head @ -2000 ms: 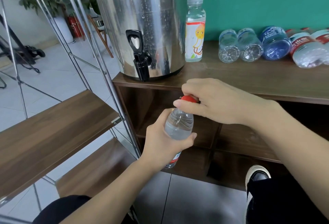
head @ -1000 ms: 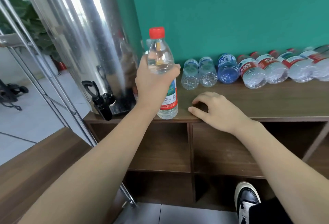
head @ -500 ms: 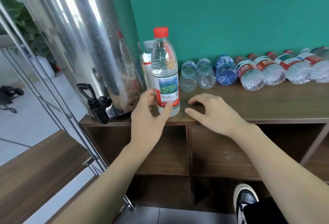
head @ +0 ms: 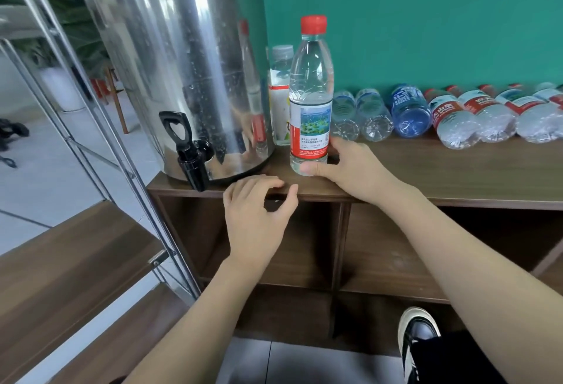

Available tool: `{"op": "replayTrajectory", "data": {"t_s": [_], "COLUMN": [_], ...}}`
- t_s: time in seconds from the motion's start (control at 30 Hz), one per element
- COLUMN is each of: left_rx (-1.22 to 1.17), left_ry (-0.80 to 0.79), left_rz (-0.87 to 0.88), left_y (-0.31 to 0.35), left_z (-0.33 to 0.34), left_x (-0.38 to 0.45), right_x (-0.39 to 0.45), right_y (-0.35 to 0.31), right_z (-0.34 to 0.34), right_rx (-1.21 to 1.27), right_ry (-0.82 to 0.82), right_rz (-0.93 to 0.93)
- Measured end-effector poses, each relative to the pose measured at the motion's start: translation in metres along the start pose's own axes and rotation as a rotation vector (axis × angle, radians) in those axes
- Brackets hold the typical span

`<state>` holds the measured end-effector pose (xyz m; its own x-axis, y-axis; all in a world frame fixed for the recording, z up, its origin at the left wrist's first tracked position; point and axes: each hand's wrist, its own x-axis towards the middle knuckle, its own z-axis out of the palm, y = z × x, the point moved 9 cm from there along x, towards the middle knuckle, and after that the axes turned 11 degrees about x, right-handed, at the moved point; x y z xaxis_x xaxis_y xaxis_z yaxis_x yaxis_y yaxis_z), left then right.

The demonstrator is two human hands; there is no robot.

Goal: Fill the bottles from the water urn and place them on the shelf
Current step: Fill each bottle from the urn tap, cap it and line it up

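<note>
While the bottle [head: 310, 100] stands upright on the shelf [head: 457, 170] beside the urn [head: 182, 63], my right hand [head: 350, 170] grips its base; my left hand [head: 259, 219] hangs loose, empty.

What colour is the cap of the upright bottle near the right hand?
Red. The cap shows clearly in the head view.

Bottle [head: 310, 100] upright on shelf [head: 457, 170] — urn [head: 182, 63] left
</note>
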<state>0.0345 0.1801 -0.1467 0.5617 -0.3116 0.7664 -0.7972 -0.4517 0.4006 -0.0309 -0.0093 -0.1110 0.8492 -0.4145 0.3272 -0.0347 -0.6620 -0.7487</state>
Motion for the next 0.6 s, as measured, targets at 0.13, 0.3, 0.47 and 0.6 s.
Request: {"op": "replayTrajectory", "data": {"t_s": [0.13,0.3,0.47,0.6], "left_rx": [0.008,0.017,0.016,0.019], "left_ry": [-0.03,-0.036,-0.033,-0.026], "left_rz": [-0.002,0.016,0.022,0.032], "left_y": [-0.001,0.001,0.002,0.003], "left_z": [0.001,0.0,0.0,0.0], "left_x": [0.0,-0.002,-0.002,-0.002], "right_x": [0.019,0.031,0.038,0.038], "right_y": [0.003,0.004,0.004,0.002], "right_z": [0.009,0.016,0.018,0.017], "right_rx": [-0.06,-0.208,-0.282,-0.332], "right_ry": [-0.018,-0.013,0.006,0.021], "right_rz": [0.025,0.074,0.097,0.089]}}
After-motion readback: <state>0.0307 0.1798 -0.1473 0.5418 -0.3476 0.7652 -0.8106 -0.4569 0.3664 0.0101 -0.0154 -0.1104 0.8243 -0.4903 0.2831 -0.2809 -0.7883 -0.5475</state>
